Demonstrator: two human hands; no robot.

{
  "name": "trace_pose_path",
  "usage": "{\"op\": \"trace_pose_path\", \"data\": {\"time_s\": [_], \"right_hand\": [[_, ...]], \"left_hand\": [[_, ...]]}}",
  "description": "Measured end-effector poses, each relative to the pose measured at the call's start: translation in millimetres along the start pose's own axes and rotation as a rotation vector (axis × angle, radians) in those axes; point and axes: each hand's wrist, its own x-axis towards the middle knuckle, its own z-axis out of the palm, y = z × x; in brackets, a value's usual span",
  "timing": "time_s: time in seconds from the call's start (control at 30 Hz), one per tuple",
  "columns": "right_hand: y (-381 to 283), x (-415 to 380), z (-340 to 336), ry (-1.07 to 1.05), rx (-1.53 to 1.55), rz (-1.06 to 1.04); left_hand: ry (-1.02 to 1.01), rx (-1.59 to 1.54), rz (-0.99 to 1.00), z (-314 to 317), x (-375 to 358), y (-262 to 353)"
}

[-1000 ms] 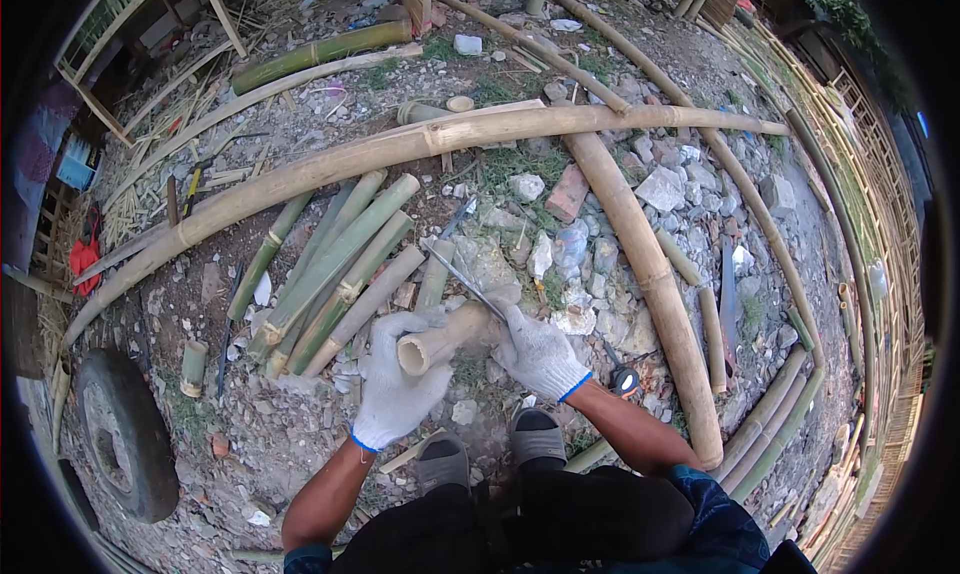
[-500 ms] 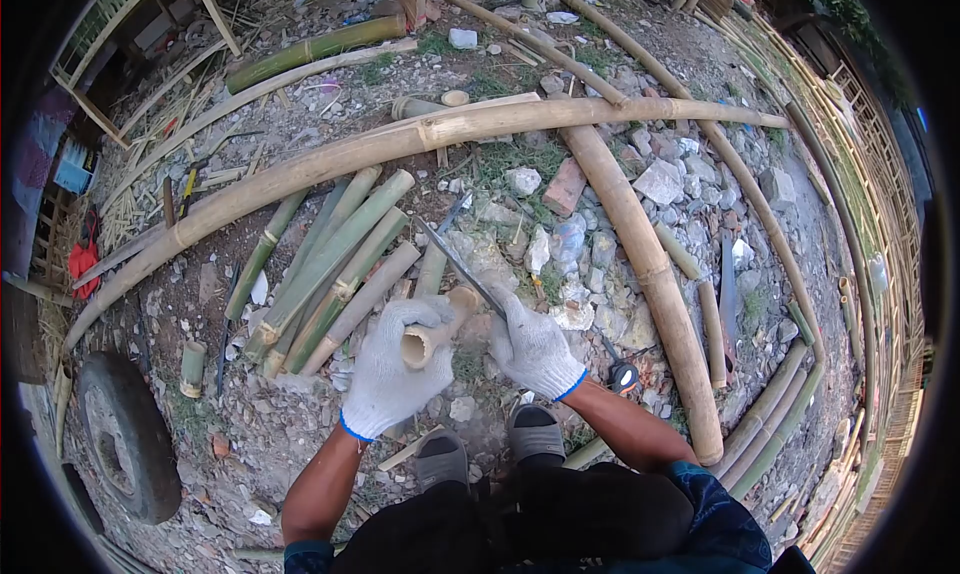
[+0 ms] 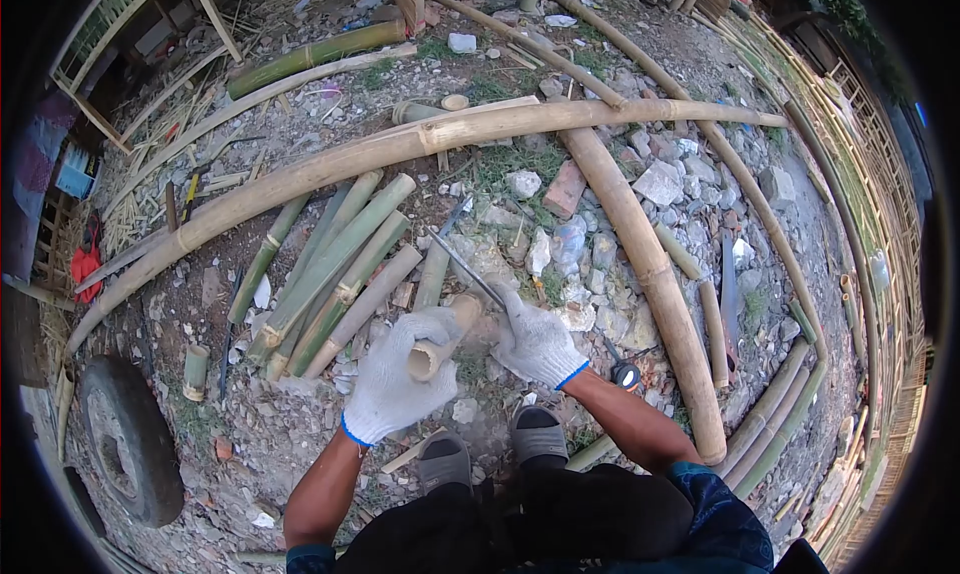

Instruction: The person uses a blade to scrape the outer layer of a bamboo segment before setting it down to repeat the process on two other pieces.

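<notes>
My left hand [image 3: 400, 382], in a white knit glove with a blue cuff, is closed around a short bamboo tube [image 3: 464, 316]. The tube's hollow cut end faces me. My right hand [image 3: 537, 344], gloved the same way, grips a long thin knife [image 3: 464, 264], its narrow blade pointing forward and left; the handle is hidden in the fist. The blade stands apart from the tube, just beyond and to its right. Several cut bamboo lengths [image 3: 335, 264] lie in a bundle left of my hands.
A thick bamboo pole [image 3: 350, 164] crosses in front, and another pole [image 3: 645, 264] runs along the right. A tape measure [image 3: 626, 376] and a saw [image 3: 728, 294] lie on the rubble. An old tyre [image 3: 130, 439] is at the left. My sandals [image 3: 540, 432] stand on the stony ground.
My left hand and the bamboo tube have shifted slightly right and down, with the tube's end turned a little. My right hand with the knife has moved slightly right.
</notes>
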Motion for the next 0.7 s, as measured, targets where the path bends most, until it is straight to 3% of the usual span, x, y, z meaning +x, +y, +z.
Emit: {"op": "trace_pose_path", "data": {"time_s": [0.1, 0.2, 0.4, 0.5, 0.6, 0.7], "right_hand": [[-11.9, -6.6, -5.2, 0.132, 0.122, -0.069], [-9.3, 0.6, 1.8, 0.076, 0.037, -0.110], [-16.5, -2.5, -5.8, 0.200, 0.121, -0.227], [-8.4, 4.8, -1.4, -0.004, 0.016, -0.079], [-15.5, -0.5, -6.0, 0.145, 0.065, -0.200], [-5.6, 0.8, 5.1, 0.145, 0.080, -0.219]], "left_hand": [[0.002, -0.020, -0.027, 0.3, 0.6, 3.5], [-0.004, -0.011, -0.016, -0.2, 2.9, 6.8], [-0.008, -0.048, 0.000, 3.0, -0.4, -1.4], [0.001, -0.023, -0.008, 4.8, 2.0, -2.1], [-0.048, -0.035, -0.039, 2.2, -1.0, -2.6], [-0.036, -0.029, -0.005, 0.7, 0.0, 0.9]]}}
